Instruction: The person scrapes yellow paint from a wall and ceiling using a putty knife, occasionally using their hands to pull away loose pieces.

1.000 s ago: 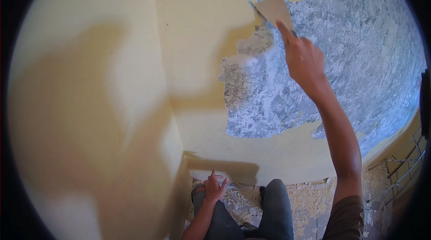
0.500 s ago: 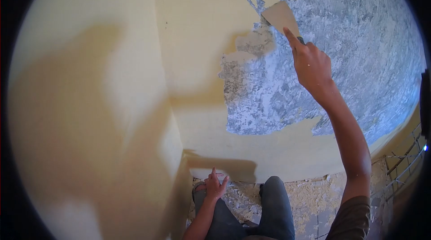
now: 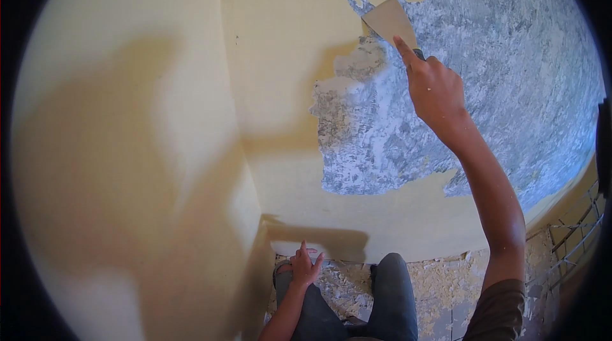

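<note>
My right hand (image 3: 437, 89) is closed around the dark handle of a scraper (image 3: 390, 21), its index finger stretched along the broad blade. The blade lies against the wall at the left edge of the bare grey patch (image 3: 510, 66), where yellow paint (image 3: 280, 35) borders it. Just beyond the blade's upper left corner are small torn strips of exposed grey. Low in the view, my left hand (image 3: 306, 267) rests near my left knee with its fingers spread, holding nothing.
Paint flakes (image 3: 446, 277) litter the tiled floor below the wall. A wall corner runs down to the left, with my shadow on the yellow side wall (image 3: 127, 181). At the lower right stands a metal rack (image 3: 577, 232).
The scraper and my right hand have shifted slightly left and up along the paint edge. My left hand stays in nearly the same place.
</note>
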`<state>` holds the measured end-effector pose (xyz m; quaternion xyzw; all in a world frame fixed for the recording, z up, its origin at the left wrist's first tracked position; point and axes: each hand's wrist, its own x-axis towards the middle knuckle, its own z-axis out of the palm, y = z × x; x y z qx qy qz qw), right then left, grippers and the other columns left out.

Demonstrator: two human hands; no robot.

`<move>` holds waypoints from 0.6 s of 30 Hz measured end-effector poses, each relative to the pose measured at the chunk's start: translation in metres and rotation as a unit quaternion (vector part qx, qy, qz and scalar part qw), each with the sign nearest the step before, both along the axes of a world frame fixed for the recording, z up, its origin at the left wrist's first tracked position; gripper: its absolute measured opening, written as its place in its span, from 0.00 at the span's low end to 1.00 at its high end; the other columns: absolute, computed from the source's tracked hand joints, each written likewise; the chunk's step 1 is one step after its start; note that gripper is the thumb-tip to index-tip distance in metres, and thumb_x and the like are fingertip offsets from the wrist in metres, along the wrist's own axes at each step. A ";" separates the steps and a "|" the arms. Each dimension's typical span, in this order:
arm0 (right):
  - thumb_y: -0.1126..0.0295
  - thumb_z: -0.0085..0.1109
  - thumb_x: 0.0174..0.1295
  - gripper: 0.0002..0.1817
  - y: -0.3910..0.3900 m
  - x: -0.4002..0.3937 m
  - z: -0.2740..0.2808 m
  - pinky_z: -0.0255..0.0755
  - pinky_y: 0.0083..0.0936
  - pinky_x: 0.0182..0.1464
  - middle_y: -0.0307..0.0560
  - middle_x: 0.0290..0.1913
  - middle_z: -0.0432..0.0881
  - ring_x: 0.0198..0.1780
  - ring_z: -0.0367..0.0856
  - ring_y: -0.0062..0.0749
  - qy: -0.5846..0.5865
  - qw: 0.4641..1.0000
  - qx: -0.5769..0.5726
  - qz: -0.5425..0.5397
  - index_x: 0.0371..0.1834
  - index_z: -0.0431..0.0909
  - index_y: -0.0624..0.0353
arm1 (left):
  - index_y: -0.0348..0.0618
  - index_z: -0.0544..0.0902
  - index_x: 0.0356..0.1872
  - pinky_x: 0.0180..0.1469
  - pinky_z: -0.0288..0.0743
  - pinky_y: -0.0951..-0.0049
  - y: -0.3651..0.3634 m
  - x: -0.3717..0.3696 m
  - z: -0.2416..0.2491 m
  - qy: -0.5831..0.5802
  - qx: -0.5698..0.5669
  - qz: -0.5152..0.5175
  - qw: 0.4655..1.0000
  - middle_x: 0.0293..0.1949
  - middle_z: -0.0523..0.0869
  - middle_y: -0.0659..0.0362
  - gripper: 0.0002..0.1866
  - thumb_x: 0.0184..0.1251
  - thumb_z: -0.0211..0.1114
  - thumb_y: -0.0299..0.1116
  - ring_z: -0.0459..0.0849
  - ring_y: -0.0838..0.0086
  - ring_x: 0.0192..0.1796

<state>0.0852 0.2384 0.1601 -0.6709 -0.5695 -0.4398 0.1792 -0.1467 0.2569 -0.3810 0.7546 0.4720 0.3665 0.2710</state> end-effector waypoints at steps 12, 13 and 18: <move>0.76 0.55 0.63 0.32 0.001 -0.005 0.015 0.81 0.43 0.30 0.59 0.30 0.85 0.28 0.87 0.52 0.016 1.000 0.014 0.021 0.73 0.70 0.46 | 0.30 0.57 0.74 0.64 0.59 0.46 0.002 0.001 -0.001 -0.006 -0.016 0.010 1.000 0.52 0.86 0.58 0.47 0.67 0.64 0.56 0.76 0.58 0.62; 0.76 0.55 0.63 0.32 0.000 0.001 0.008 0.81 0.44 0.30 0.59 0.30 0.85 0.28 0.87 0.52 0.008 1.000 0.014 0.009 0.73 0.70 0.46 | 0.30 0.57 0.74 0.64 0.59 0.47 0.001 0.000 -0.001 -0.011 -0.019 0.007 1.000 0.52 0.86 0.58 0.47 0.67 0.64 0.56 0.76 0.58 0.62; 0.76 0.54 0.63 0.32 0.001 -0.007 0.021 0.81 0.44 0.30 0.60 0.30 0.85 0.28 0.87 0.52 0.008 1.000 0.001 -0.020 0.73 0.71 0.46 | 0.30 0.57 0.74 0.63 0.60 0.47 0.000 0.000 0.005 0.002 -0.005 -0.005 1.000 0.52 0.86 0.58 0.46 0.67 0.65 0.55 0.76 0.58 0.61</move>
